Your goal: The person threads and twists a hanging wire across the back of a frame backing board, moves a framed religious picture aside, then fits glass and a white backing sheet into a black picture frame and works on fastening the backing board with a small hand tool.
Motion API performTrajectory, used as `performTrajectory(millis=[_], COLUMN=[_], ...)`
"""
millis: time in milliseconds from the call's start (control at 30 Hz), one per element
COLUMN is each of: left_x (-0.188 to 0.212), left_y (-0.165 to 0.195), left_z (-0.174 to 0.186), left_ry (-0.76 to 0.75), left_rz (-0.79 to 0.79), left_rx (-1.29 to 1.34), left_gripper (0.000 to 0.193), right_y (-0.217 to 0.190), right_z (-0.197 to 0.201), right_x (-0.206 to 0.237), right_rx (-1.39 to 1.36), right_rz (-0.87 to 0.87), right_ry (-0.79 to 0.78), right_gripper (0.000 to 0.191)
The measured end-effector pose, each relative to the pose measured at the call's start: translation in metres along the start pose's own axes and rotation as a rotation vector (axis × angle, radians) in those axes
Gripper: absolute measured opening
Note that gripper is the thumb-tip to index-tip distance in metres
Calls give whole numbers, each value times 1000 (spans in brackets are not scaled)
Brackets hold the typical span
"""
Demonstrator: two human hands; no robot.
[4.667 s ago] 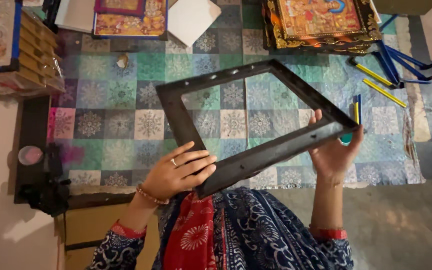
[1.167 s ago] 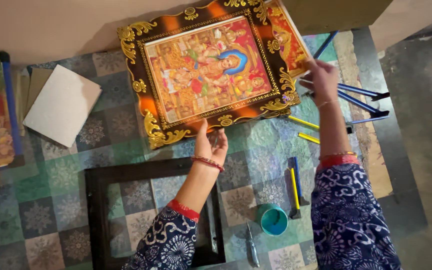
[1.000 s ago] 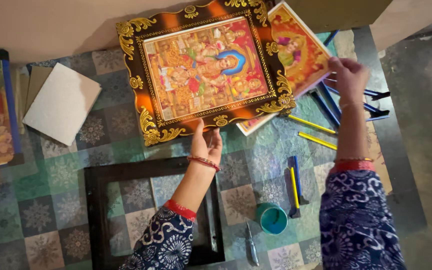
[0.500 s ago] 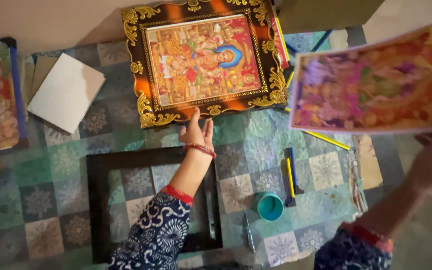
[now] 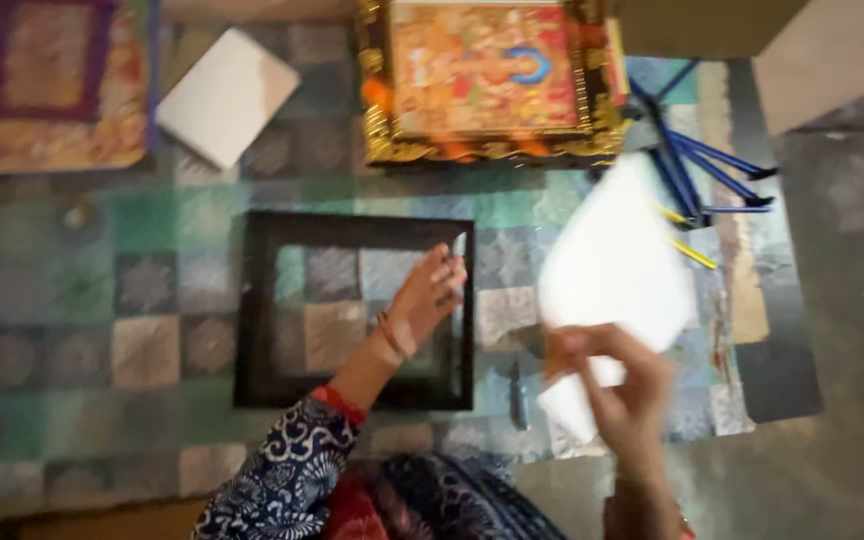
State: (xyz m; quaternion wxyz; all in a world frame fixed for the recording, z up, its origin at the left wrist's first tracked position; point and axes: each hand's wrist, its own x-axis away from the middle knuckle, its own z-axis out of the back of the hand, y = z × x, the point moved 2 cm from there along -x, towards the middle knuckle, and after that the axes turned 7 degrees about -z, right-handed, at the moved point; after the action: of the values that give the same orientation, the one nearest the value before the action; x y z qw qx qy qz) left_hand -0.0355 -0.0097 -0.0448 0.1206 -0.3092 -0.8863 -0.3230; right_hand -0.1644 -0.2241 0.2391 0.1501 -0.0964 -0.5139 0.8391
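Patterned mat (image 5: 152, 350) on floor | our left hand (image 5: 430, 295) rests fingers apart on black frame's (image 5: 352, 232) right rail, mid-mat | right hand (image 5: 620, 385) pinches white sheet (image 5: 617, 270), near mat's right edge | step: looks like lining sheet up over frame

Left hand (image 5: 430, 292) stretched forward, arm extended, fingers loosely spread, palm down. Right hand (image 5: 620, 385) raised nearer the body, motion-blurred, fingers pinched closed, wrist bent upward.
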Motion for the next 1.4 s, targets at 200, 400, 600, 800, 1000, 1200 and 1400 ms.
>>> performTrajectory(millis=[200, 400, 600, 800, 1000, 1200, 1400], left_x=[96, 148, 183, 135, 58, 21, 9], left_y=[8, 69, 112, 198, 340, 373, 370], left_z=[54, 85, 97, 170, 196, 180, 188], left_ry=[106, 290, 59, 267, 474, 558, 636], left_rz=[12, -17, -191, -388, -587, -714, -820], left_rx=[-88, -131, -68, 56, 234, 228, 364], left_gripper=[74, 72, 60, 40, 65, 51, 39], right_y=[-39, -22, 50, 167, 219, 211, 221], right_z=[-86, -76, -78, -65, -125, -149, -129], right_x=[44, 11, -4, 46, 97, 102, 61], right_rx=[-347, -722, -966, -1182, -1174, -925, -891], right_rz=[-34, -53, -302, -425, -950, -1017, -930], right_ry=[-269, 154, 182, 156, 341, 334, 386], right_gripper=[8, 21, 13, 17, 22, 25, 16])
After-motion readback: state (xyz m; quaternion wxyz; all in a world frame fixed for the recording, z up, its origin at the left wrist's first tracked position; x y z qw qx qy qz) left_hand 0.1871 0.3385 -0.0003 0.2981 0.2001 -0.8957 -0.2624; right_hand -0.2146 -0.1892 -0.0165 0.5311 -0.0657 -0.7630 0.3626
